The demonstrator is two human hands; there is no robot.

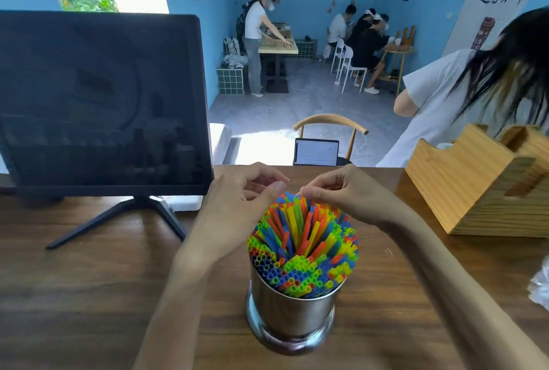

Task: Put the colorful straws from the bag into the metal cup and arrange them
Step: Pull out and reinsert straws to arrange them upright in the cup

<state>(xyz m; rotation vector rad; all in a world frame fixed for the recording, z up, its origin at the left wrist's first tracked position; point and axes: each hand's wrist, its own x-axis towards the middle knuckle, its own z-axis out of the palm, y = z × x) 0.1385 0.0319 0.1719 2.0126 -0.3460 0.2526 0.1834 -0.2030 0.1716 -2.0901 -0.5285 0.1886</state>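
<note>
The straws are light, thin plastic, bendy and slick, I judge, so I would take them near their top ends in small bunches, gently. They stand packed in the metal cup, low in the middle of the frame on the table. My left hand hovers loosely curled, holding nothing, just left of the tips; my right hand pinches the far tips.

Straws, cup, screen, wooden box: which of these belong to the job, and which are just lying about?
Part of the job:
colorful straws, standing in the cup
metal cup
left hand and right hand, fingers at the far straw tips

Just lying about:
dark monitor
wooden organizer box
crumpled clear plastic, at the table's right edge; possibly the bag
</note>
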